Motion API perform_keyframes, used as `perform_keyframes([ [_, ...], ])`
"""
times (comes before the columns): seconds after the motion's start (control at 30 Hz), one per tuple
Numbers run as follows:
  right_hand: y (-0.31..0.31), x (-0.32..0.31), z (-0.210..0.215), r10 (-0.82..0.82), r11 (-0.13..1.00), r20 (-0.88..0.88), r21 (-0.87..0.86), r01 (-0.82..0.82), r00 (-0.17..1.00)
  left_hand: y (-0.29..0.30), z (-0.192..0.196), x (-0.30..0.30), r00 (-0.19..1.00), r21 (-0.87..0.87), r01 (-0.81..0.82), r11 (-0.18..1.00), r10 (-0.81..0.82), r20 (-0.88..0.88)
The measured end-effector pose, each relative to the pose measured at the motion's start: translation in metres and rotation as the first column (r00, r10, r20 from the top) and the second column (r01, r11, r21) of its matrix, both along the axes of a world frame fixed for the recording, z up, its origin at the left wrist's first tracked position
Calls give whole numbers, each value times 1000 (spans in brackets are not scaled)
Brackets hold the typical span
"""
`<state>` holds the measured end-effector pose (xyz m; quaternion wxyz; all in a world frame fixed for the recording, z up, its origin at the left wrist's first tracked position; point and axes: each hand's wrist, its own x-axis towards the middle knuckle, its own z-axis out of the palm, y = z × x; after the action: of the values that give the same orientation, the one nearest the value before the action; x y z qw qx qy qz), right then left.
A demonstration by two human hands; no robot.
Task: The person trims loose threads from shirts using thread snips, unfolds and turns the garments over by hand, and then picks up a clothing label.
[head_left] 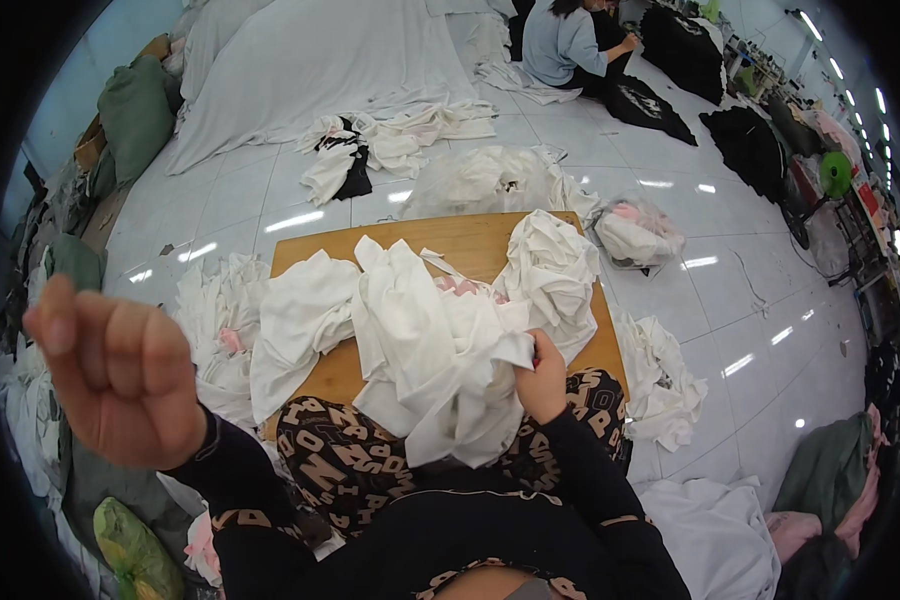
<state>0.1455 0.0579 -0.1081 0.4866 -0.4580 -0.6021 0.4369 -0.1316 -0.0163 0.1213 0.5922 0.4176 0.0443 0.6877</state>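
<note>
Up high, the left hand (120, 375) curls its fingers (118, 340) together. The right hand (543, 385) clamps white cloth (420, 340) at the counter (470, 236).

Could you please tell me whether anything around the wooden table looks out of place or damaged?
Loose white cloth lies crumpled on the floor right of the table, which looks untidy. The white fabric in the right hand shows no obvious damage.
</note>
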Motion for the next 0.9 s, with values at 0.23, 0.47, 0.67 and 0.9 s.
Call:
perform_keyframes([
  [0.23, -17, 4, 74, 200, 978, 272, 1, -208, 941, 60, -112, 36, -97, 488, -259, 833, 481, -872],
  [0.47, -23, 17, 92, 448, 862, -167, -183, -474, 879, 18, -157, 101, 603, -228, -276, 934, -16, -797],
  [0.67, -26, 23, 112, 262, 909, -205, -276, -313, 943, 14, -142, 98, 632, -373, -184, 909, -181, -754],
  [0.9, -16, 24, 105, 458, 863, 63, -270, -427, 887, 14, -145, 94, 651, -363, -218, 906, -142, -746],
])
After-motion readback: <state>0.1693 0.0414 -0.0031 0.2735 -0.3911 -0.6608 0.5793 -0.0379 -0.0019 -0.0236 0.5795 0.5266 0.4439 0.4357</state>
